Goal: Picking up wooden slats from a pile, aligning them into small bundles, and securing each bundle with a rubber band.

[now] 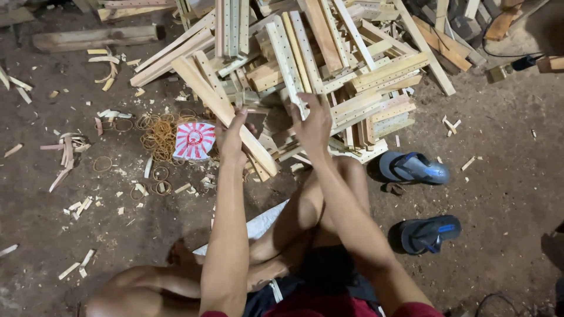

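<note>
I sit on a dirt floor facing a big heap of pale wooden slats with rows of holes (305,53). My left hand (232,138) reaches into the front of the heap, fingers spread against a long plain slat (226,111) that slopes down to the right. My right hand (314,123) is raised beside it, fingers around the lower end of a perforated slat (288,64) that sticks up out of the pile. My bare legs are folded below.
A red-and-white striped packet (194,141) lies left of my left hand beside a cluster of rubber bands (157,138). Wood offcuts (67,155) litter the left floor. Two blue sandals (414,168) (429,233) lie at right. A black cable (505,56) runs at top right.
</note>
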